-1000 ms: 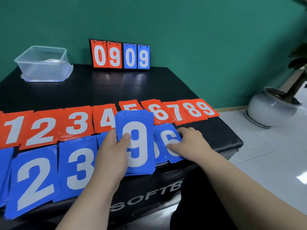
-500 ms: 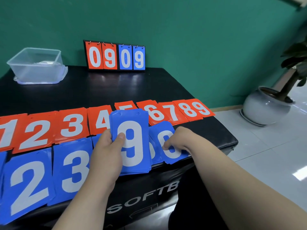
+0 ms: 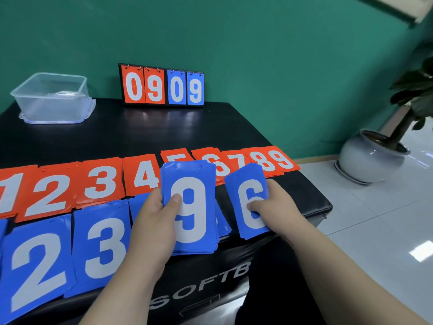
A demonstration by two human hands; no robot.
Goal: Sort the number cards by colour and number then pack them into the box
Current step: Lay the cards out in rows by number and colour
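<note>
Head view. Counter (image 3: 140, 132), black, padded. Red number cards (image 3: 100, 181), 1 to 9, overlap in one row across its middle. In front lies a blue row, the blue 2 (image 3: 35, 266) and blue 3 (image 3: 103, 245) in plain sight and the rest covered by the hands. Left hand (image 3: 154, 221) is clamped on a blue card stack (image 3: 189, 207), 9 on top, thumb across the face, probably the pile still to deal out. Right hand (image 3: 278, 207) pinches the blue 6 (image 3: 250, 202), thumb on the numeral, card tilted, likely to seat it in order. Clear plastic box (image 3: 51, 97) stands at the far left corner, well apart from the cards, with no cards seen in it. Flip scoreboard (image 3: 161, 86) at the rear reads 0909. Half a second ago the 6 lay flat under the right fingers; it is now raised and further right.
</note>
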